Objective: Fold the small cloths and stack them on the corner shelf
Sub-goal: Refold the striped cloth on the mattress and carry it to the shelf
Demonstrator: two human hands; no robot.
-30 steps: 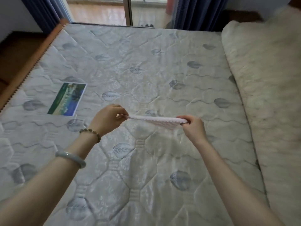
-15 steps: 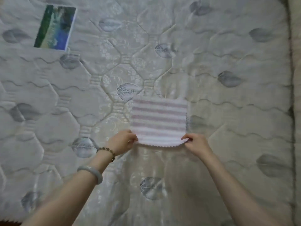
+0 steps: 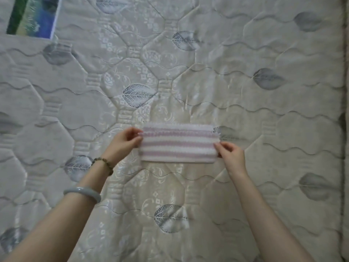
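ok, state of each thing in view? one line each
striped cloth: folded in half, flat on the mattress, fold edge nearest the person.
left hand: pinches the cloth's left edge.
right hand: pinches the cloth's right edge.
printed card: lying flat on the mattress, top left, partly cut off by the frame.

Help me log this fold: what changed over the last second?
The cloth, first stretched in the air, was laid on the mattress, then its near edge was carried over to the far edge, folding it in half. The left hand and right hand kept pinching its ends; the picture card stayed put.
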